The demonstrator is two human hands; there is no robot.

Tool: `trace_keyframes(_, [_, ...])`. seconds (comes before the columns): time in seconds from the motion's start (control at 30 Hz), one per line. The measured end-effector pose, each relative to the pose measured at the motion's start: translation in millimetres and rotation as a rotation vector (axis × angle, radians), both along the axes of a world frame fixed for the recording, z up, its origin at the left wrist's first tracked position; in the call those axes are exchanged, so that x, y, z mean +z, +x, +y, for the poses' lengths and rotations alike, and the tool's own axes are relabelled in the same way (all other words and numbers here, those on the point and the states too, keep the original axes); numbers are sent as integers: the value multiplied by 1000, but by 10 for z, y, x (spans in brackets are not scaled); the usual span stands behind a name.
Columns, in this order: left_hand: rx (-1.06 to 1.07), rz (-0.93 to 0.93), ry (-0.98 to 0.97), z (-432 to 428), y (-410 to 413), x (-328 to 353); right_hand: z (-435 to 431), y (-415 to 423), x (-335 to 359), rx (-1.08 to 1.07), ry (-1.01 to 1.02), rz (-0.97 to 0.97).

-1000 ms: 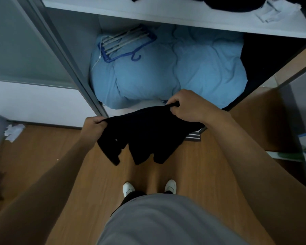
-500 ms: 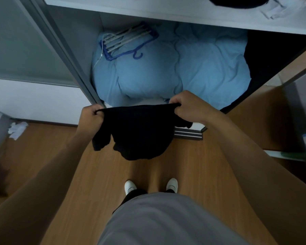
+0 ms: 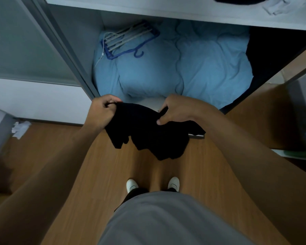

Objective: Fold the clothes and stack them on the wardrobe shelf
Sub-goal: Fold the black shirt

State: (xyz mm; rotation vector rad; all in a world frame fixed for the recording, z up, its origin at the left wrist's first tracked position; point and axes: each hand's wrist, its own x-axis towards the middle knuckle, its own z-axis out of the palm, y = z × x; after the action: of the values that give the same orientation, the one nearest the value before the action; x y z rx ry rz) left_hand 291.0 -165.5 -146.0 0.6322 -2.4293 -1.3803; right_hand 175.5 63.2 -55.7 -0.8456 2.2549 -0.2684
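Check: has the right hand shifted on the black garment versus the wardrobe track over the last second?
Cannot tell. The camera moved too. The right hand grips the black garment by the wardrobe track, as before.

Grey shirt (image 3: 166, 220), plain, no print or logo visible, fills bottom centre of view. Both forearms bare, no sleeves in view, no watch or rings seen. Dark trousers (image 3: 134, 192), only a small patch showing below the shirt hem. White shoes (image 3: 132, 185), rounded toes, one per foot.
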Motion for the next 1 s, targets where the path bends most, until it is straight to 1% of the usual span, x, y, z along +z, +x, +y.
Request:
trace_keyframes(0.1, [-39,-25,-62,40,-10,17,38,-7,85,16,-47,-28])
trace_keyframes(0.2, [-62,-70,-105,47,-16,-1,100,-45,139,-51,-149,-82])
trace_keyframes(0.27, [-67,-95,-85,46,-20,-11,133,-51,160,-124,-223,-138])
trace_keyframes(0.33, [-44,-102,-28,44,-23,-8,158,-64,169,-172,-238,-185])
trace_keyframes(0.4, [-18,-71,49,46,-15,8,180,-82,167,-203,-177,-201])
trace_keyframes(0.47, [-15,-14,128,64,5,40,212,-99,148,-235,-54,-200])
trace_keyframes(0.53, [-3,55,222,87,23,94,227,-95,115,-200,61,-155])
trace_keyframes(0.57, [12,82,265,89,24,122,229,-92,89,-174,85,-144])
trace_keyframes(0.6, [21,106,300,88,21,151,232,-88,69,-162,74,-141])
trace_keyframes(0.67, [12,131,349,76,14,198,248,-83,48,-159,-15,-196])
trace_keyframes(0.73, [29,106,379,44,11,199,254,-71,26,-134,-98,-231])
trace_keyframes(0.87, [70,-15,336,-15,20,165,185,-13,3,-90,-213,-214])
trace_keyframes(1.0, [15,-72,284,6,-32,214,132,24,58,-48,-229,-289])
